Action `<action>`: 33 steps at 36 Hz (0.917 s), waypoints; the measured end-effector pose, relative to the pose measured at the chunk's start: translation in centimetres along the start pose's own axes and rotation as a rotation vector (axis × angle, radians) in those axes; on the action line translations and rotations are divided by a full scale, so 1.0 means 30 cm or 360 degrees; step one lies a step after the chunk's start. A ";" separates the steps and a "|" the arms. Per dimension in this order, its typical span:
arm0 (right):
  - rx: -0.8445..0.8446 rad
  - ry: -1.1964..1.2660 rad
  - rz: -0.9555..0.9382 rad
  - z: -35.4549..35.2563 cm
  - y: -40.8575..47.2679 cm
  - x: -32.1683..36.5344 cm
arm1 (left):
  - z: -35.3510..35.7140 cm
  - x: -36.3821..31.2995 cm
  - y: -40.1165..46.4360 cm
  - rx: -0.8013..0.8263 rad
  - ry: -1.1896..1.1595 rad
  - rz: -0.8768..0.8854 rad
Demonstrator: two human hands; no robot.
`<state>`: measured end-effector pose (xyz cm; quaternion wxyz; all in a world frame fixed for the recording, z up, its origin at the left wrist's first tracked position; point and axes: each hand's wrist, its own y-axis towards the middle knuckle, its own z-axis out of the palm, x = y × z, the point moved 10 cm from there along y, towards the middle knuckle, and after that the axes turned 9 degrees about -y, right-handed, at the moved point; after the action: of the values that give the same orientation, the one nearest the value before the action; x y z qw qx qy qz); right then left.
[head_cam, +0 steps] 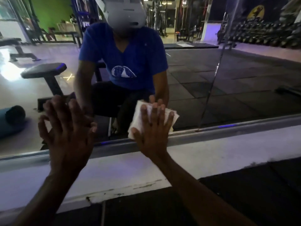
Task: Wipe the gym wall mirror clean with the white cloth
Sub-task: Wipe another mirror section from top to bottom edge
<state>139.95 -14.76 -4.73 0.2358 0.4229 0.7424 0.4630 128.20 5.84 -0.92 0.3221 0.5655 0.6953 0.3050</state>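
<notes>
While flat under spread fingers (152, 111), folded white cloth (140, 126).

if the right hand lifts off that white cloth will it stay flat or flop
The white cloth looks thin and folded, its edges creasing under the right hand, so it would probably flop. Only straight fingers pin it to the mirror, so it would likely slide down the glass.

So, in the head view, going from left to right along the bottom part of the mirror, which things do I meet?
Rolled teal mat reflection → left hand flat on the mirror → white cloth → right hand pressing it → vertical seam in the glass.
</notes>
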 end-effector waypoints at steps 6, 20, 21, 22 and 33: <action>-0.0354 0.0126 0.1268 -0.066 -0.027 -0.435 | 0.054 0.028 -0.021 0.0102 0.0092 0.0035; -0.0180 0.0210 0.1124 -0.013 -0.056 -0.173 | 0.065 0.040 -0.019 0.0179 0.0223 0.0191; -0.0197 0.0227 0.1185 -0.014 -0.046 -0.169 | 0.065 0.052 -0.021 0.0205 0.0261 0.0221; -0.0195 0.0246 0.1222 -0.011 -0.033 -0.134 | 0.060 0.063 -0.023 0.0215 0.0286 0.0231; 0.0091 -0.0003 0.0086 0.067 -0.033 0.206 | -0.069 0.118 -0.030 0.0278 0.0390 0.0693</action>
<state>137.76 -8.76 -6.29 0.2117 0.4498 0.7435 0.4473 125.47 9.05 -0.74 0.1124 0.6863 0.6147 0.3721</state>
